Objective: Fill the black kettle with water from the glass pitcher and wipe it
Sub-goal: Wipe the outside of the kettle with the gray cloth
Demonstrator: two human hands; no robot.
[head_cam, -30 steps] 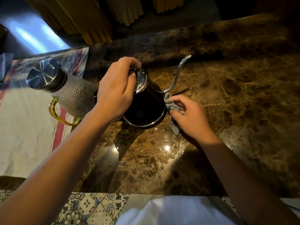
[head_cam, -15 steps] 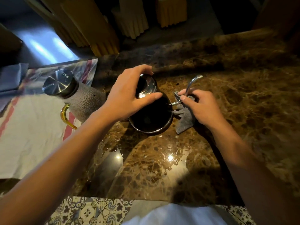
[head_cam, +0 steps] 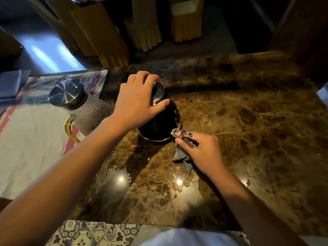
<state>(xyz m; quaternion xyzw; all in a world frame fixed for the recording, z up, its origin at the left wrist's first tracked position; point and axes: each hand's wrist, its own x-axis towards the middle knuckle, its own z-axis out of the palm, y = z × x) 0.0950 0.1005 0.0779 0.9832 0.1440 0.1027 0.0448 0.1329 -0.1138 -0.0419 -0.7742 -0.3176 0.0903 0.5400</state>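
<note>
L hand (head_cam: 137, 102) curled over lid of black kettle (head_cam: 159, 124), gripping top. R hand (head_cam: 200, 150) pinches grey cloth (head_cam: 182, 155) vs kettle's lower side, near spout. Kettle sits on marble worktop (head_cam: 248, 130) btwn both hands. Glass pitcher (head_cam: 85, 110) just left of L hand, on striped towel (head_cam: 30, 144).

The scene is dim and warm-toned, with the far background nearly black. Two small bright glints sit on the wet, glossy tabletop (head_cam: 248, 121) near the front edge, reflections of lamps overhead. A pale bluish sheen falls on the floor (head_cam: 48, 55) at upper left. Both forearms cast broad soft shadows across the stone. The black kettle (head_cam: 159, 125) is so dark its surface detail is lost. Straight lines bow toward the edges, and the corners look soft and smeared.
</note>
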